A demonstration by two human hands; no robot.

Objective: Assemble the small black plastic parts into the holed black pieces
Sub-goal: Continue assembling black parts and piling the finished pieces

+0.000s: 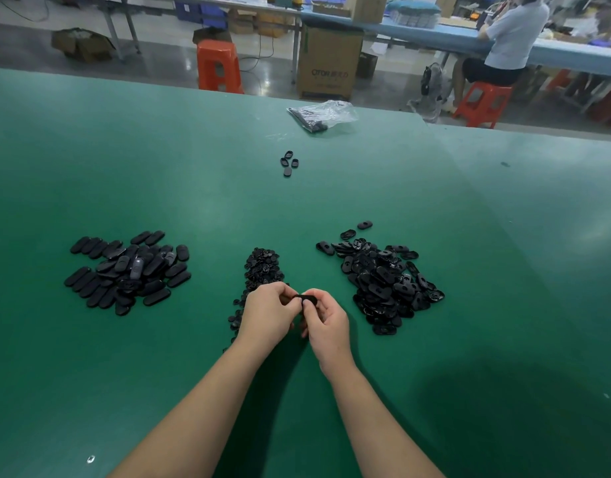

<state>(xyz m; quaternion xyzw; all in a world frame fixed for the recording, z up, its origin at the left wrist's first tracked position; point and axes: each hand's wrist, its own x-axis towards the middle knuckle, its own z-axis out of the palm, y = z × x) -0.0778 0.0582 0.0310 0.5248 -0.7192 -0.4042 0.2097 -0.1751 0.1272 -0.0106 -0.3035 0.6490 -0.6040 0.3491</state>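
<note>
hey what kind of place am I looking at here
Probably a factory assembly floor: a long green-covered workbench bears sorted heaps of black plastic parts, brown cardboard cartons stand on the floor, and another worker sits on an orange plastic stool.

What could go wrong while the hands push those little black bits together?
The black piece is pinched only at fingertips by the left hand and right hand, so it might slip and drop. The pile of small parts lies right under the left wrist, so a nudge could scatter them. The holed pieces lie close by, so a dropped piece could get lost among them.
</note>
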